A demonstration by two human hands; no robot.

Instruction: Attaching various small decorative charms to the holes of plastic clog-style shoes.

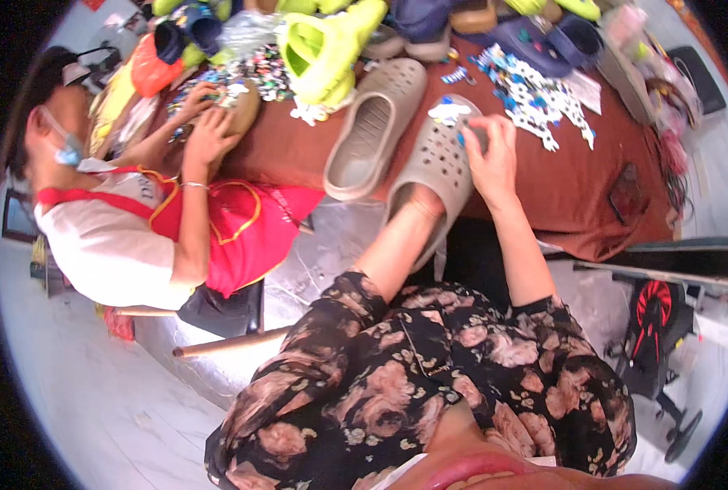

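A taupe clog with round holes (436, 155) lies at the table's near edge, its toe pointing away from me. Inside its opening is my left hand (425, 204); only the wrist shows, and its fingers are hidden. White-and-blue shoe charms (449, 110) sit on the clog's toe. Just right of the holes, my right hand (495, 159) pinches a small blue shoe charm (461, 140) between thumb and fingers. The matching clog (378, 126) rests to the left, sole down, with nothing on its upper that I can see.
Loose white-and-blue charms (535, 98) spread at the right on the brown-covered table (576, 184). Lime clogs (323, 49) and navy clogs (535, 45) stand farther back. At left, a co-worker in a red apron (250, 237) handles a tan clog (245, 110). A dark phone-like slab (625, 193) lies right.
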